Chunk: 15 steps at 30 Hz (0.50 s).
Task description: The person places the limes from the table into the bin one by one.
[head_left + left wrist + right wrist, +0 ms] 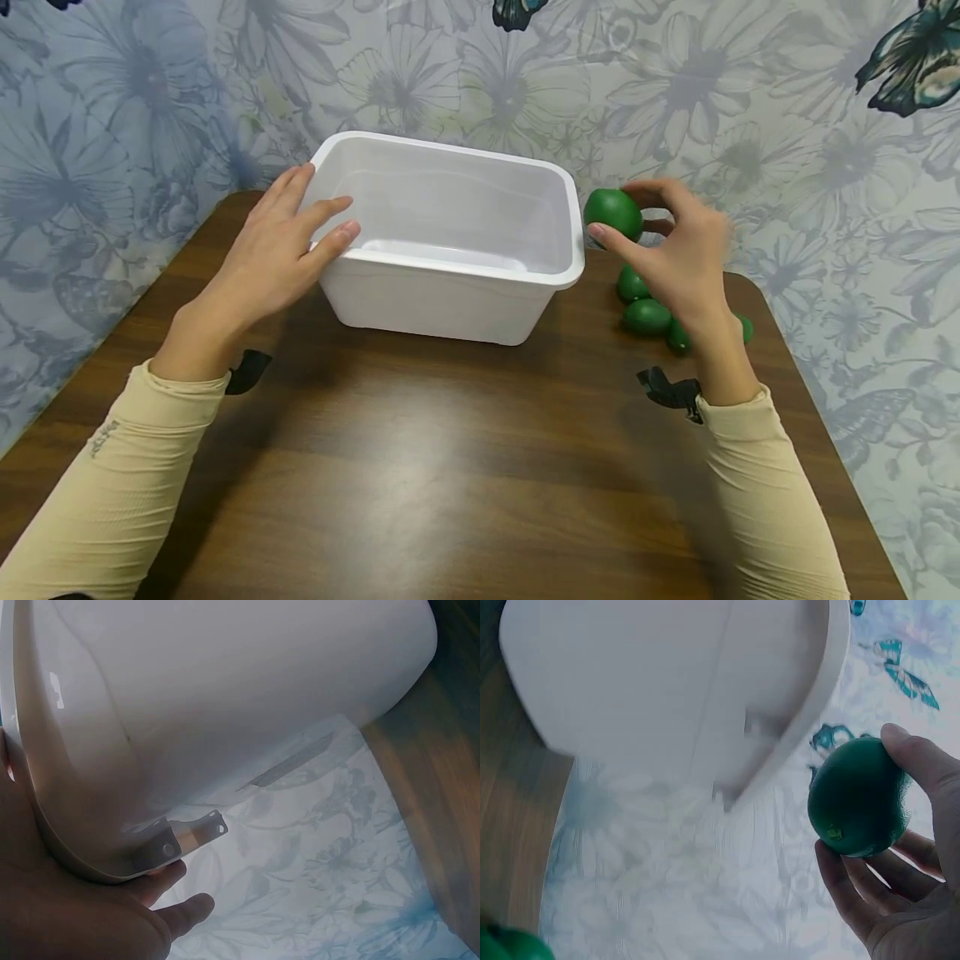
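Note:
A deep white plastic tub (442,304) stands on the table, its inside bare. My left hand (273,246) rests over the tub's left rim. Thumb and forefinger reach inward, while the others lie along the outer side; in the left wrist view, two straight fingers (191,911) show beyond the rim. Just off the tub's right end, my right hand (678,246) holds a smooth, round green lime-like fruit (611,212) between thumb and fingertips. A small yellowish spot marks this fruit in the right wrist view. Several similar green fruits (647,317) lie on the table below my right hand, partly hidden by it.
The brown wooden table (420,458) has its far edge against a wall covering (510,92) printed with flowers and butterflies. Dark straps (671,390) show at both wrists. The tub stands near the far edge.

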Available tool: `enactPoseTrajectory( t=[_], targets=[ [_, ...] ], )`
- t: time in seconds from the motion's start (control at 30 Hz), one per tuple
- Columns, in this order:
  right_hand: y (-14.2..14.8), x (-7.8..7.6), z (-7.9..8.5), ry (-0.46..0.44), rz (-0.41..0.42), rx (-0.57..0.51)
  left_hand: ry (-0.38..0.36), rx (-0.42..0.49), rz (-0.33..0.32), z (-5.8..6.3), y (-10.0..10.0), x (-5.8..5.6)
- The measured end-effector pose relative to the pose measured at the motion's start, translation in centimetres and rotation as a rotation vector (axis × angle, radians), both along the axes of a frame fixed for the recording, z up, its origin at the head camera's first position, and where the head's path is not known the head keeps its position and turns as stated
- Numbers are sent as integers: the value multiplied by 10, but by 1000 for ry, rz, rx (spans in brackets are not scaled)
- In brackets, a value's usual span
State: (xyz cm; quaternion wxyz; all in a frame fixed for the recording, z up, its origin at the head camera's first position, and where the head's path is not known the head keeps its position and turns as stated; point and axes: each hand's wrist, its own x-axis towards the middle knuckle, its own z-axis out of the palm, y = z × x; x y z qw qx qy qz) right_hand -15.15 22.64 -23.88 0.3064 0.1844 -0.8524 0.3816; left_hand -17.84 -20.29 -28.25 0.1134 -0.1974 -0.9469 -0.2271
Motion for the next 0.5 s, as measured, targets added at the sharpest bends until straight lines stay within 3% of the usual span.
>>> enactPoseTrajectory(
  t=[0.27, 0.5],
  targets=[
    [-17, -22, -17, 26, 119, 32, 0, 4, 3, -1, -1, -1],
    [-29, -28, -30, 28, 252, 109, 14, 5, 2, -2, -2, -1]
  ],
)
